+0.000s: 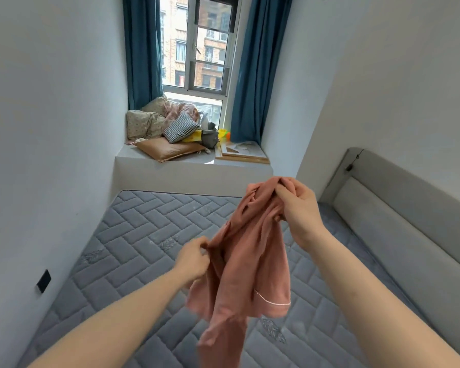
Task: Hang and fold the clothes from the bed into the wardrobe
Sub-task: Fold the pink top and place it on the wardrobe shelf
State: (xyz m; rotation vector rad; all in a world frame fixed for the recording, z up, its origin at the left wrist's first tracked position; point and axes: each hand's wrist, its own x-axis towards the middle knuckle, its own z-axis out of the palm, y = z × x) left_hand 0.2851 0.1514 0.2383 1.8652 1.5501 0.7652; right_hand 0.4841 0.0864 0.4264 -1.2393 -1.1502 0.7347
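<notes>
Right hand (299,208) is bunching the top of the pink garment (246,264) and holding it up over the middle of the mattress (122,251); left hand (193,260) is pinching a lower edge. Looks like it's being sorted out for hanging or folding, so the cloth is hanging clear of the bed.

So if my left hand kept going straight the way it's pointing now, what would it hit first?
The left hand already pinches the salmon-pink cotton pyjama garment, so pushing on it would go deeper into that hanging cloth. Beyond it probably lies the right hand's forearm, though depth is hard to judge here.
</notes>
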